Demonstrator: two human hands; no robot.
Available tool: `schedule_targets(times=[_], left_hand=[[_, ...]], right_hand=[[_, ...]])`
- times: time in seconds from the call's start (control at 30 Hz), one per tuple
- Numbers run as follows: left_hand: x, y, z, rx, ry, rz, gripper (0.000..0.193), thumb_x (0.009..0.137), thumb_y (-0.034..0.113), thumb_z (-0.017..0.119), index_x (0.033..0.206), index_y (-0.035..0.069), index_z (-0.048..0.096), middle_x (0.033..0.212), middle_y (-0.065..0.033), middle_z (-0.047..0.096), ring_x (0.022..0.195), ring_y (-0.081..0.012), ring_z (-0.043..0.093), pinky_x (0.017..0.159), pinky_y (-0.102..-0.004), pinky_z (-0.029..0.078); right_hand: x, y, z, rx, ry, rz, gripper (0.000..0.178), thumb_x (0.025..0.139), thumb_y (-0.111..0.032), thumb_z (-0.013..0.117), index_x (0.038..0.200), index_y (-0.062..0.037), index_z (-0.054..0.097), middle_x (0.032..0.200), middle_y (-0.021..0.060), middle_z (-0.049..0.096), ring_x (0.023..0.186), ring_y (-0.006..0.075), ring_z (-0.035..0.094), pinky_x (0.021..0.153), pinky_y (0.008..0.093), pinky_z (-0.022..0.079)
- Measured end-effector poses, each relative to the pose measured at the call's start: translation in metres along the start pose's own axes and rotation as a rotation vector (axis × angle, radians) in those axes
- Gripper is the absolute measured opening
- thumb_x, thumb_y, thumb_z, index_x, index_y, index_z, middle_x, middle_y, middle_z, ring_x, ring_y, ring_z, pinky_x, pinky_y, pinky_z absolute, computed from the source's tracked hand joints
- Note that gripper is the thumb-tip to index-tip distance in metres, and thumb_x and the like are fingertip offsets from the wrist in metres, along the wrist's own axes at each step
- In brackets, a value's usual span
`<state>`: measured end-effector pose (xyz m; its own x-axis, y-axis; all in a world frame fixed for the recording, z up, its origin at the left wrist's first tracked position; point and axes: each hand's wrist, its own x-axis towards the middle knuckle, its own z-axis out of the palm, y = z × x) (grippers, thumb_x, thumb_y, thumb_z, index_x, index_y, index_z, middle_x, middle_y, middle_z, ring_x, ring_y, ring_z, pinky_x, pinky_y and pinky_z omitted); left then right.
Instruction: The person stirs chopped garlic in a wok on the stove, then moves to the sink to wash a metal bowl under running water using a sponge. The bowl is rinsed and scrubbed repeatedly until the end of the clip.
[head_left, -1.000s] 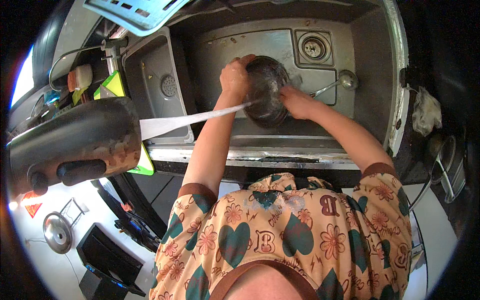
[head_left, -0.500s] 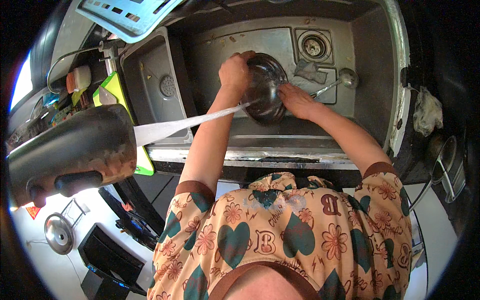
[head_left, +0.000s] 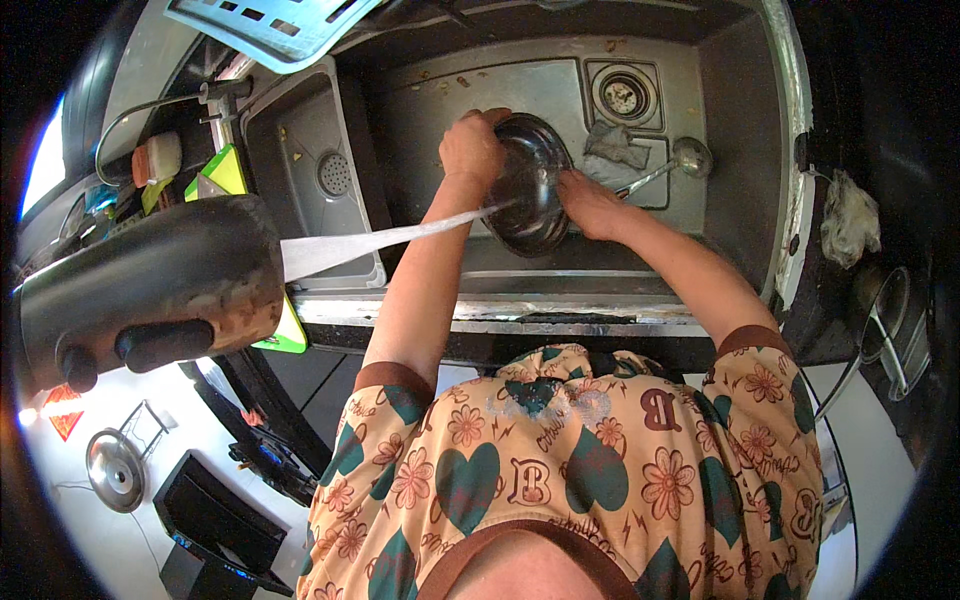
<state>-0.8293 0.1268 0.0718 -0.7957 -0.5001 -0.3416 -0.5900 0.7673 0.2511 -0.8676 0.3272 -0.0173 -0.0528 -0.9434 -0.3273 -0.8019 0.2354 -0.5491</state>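
Listing left to right: black cylindrical tap head [head_left: 150, 285]; white water stream [head_left: 360, 245]; bare left hand [head_left: 473, 150], grip closed on the rim of dark, glossy, round bowl [head_left: 530, 180], upper centre, apparently angled to catch flow; bare right hand [head_left: 594, 207] at its right edge, grip closure unclear.

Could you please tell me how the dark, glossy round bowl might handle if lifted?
The dark, glossy round bowl would probably be slippery, since the white water stream reaches it. It seems stiff, its rim smoothly curved between left hand and right hand.
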Motion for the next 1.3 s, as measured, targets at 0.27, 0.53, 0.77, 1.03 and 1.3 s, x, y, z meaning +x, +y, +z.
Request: schedule_targets(times=[0.27,0.53,0.77,1.03,1.3], left_hand=[[0.001,0.004,0.006,0.035,0.022,0.051,0.05,0.067,0.005,0.062,0.111,0.028,0.062,0.097,-0.0137,0.065,0.088,-0.0333,0.062,0.077,-0.0411,0.051],[-0.005,0.001,0.004,0.04,0.035,0.035,0.05,0.067,0.006,0.063,0.112,0.028,0.062,0.094,-0.0139,0.065,0.086,-0.0346,0.062,0.076,-0.0414,0.051],[-0.004,-0.001,0.002,0.04,0.021,0.025,0.051,0.067,0.006,0.064,0.112,0.029,0.062,0.093,-0.0138,0.065,0.086,-0.0341,0.063,0.074,-0.0414,0.051],[-0.003,0.003,0.0,0.053,-0.016,0.032,0.046,0.069,0.008,0.063,0.11,0.029,0.062,0.1,-0.0116,0.063,0.089,-0.0334,0.062,0.077,-0.0413,0.051],[-0.001,0.01,-0.004,0.086,-0.021,0.047,0.045,0.074,0.006,0.057,0.112,0.03,0.061,0.101,-0.0113,0.063,0.089,-0.0331,0.062,0.077,-0.0416,0.051]], right_hand=[[0.006,0.008,0.028,0.048,0.25,0.115,0.031,0.083,-0.002,0.043,0.112,0.0054,0.05,0.122,0.0227,0.045,0.115,0.0356,0.043,0.094,0.0421,0.04],[0.009,-0.004,-0.007,0.087,0.006,0.123,0.03,0.084,-0.006,0.04,0.11,0.0052,0.05,0.12,0.0207,0.045,0.112,0.0363,0.044,0.096,0.041,0.038],[0.006,0.001,0.013,0.23,0.025,0.141,0.033,0.085,-0.008,0.038,0.115,0.0034,0.047,0.119,0.0203,0.045,0.111,0.0373,0.045,0.096,0.0416,0.037],[0.002,-0.001,-0.005,0.212,-0.045,0.136,0.035,0.087,-0.011,0.037,0.118,0.0024,0.046,0.123,0.021,0.044,0.115,0.0375,0.043,0.098,0.043,0.037],[0.008,-0.004,0.003,-0.013,-0.194,0.088,0.04,0.081,-0.003,0.046,0.12,0.0033,0.045,0.127,0.0179,0.042,0.118,0.0335,0.04,0.1,0.0384,0.035]])
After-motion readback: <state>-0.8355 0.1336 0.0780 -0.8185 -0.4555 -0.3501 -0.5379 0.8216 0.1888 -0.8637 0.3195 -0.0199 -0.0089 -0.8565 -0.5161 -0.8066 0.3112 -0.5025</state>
